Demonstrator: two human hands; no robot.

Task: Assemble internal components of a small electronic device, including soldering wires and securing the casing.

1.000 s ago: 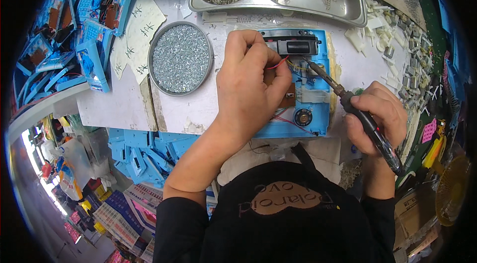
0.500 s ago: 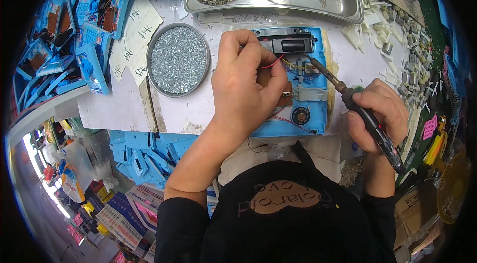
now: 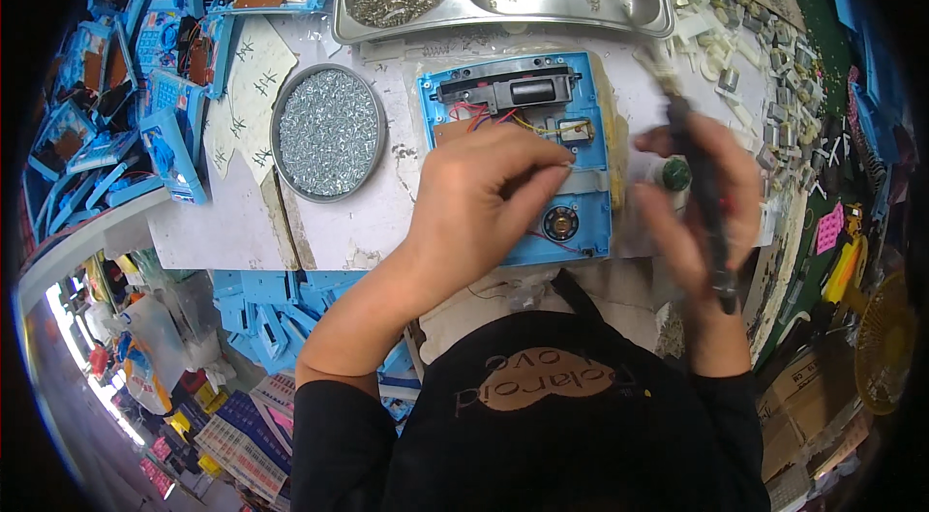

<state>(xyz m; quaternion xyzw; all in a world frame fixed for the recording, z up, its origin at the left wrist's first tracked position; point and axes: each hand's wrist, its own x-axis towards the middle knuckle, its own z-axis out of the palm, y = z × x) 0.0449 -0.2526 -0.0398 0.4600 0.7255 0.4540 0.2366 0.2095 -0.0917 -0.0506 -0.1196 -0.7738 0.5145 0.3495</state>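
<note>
A blue plastic housing [image 3: 598,212] lies in front of me, holding a black part with a dark roller-like piece [image 3: 537,91], red and yellow wires, a small metal-cased part [image 3: 577,131] and a round black speaker [image 3: 560,223]. My left hand [image 3: 484,207] reaches over it, thumb and forefinger closed above its right half; what they pinch is too small to make out. At the right, my right hand [image 3: 726,173] grips a soldering iron [image 3: 708,193], its tip pointing up and away, blurred by motion. Beside that hand is a white cylinder with a green end [image 3: 674,174].
Left of the housing stands a round tray [image 3: 279,159] of small metal pins. A steel tray [image 3: 503,28] with springs sits at the back. White and grey parts [image 3: 774,76] are heaped at the right. Blue housings [image 3: 160,47] pile up at the far left, more [image 3: 276,314] below the table edge.
The soldering iron has lifted off the housing, swinging up and to the right. My left hand has moved down, off the black part and wires. The whole view has shifted slightly.
</note>
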